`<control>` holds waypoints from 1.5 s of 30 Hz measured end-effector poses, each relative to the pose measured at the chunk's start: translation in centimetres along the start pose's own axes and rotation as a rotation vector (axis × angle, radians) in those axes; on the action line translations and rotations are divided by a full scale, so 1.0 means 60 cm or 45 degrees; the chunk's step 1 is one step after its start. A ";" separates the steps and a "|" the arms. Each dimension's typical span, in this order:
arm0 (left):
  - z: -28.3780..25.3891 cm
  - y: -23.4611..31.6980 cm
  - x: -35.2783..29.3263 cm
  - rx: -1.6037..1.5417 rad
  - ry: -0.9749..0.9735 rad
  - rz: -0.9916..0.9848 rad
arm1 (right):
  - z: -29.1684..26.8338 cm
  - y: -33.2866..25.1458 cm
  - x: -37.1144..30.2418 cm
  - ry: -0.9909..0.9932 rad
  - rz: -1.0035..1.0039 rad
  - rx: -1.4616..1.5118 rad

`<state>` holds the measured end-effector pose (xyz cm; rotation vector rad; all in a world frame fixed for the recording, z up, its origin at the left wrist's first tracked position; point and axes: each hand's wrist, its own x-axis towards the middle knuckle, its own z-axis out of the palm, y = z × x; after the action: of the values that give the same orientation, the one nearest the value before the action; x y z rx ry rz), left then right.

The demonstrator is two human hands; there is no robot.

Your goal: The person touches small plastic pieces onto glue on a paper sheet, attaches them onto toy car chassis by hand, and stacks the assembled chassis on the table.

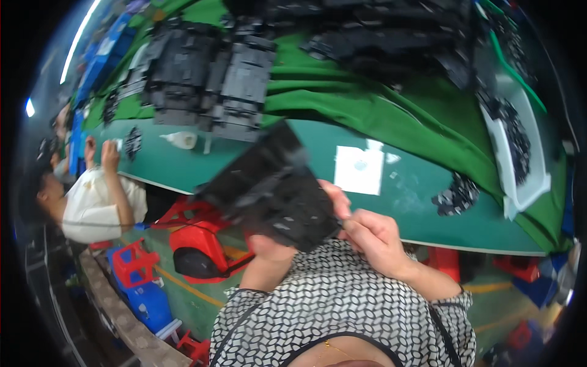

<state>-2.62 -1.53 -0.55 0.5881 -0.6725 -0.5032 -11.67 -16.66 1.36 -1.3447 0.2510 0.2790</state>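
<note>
A large black moulded plastic part, wide and flared toward its upper left, is held tilted above the table's near edge. My left hand grips it from beneath, mostly hidden behind it, with fingertips showing past its right side. At the lower right corner of the part, my right hand is closed in a pinch. Whatever lies between those fingertips is too small to make out. On the table to the right lies a small pile of black plastic pieces.
Stacked black plastic parts stand on green cloth at the back. A white bin of small black pieces is at the right. White paper lies on the green table. A co-worker sits left, near red stools.
</note>
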 end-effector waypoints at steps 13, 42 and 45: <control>0.004 0.078 0.041 0.177 0.409 0.012 | -0.033 -0.014 -0.026 -0.040 -0.076 -0.195; -0.411 0.469 0.422 3.008 0.450 -0.939 | -0.080 0.046 -0.023 0.055 -0.726 -0.323; -0.381 0.452 0.414 3.034 0.525 -0.818 | -0.085 0.047 -0.030 0.068 -0.721 -0.316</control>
<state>36.61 10.91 13.00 3.0958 -0.3548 0.1462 -14.39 -21.16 -1.69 -1.6091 -0.1293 -0.2089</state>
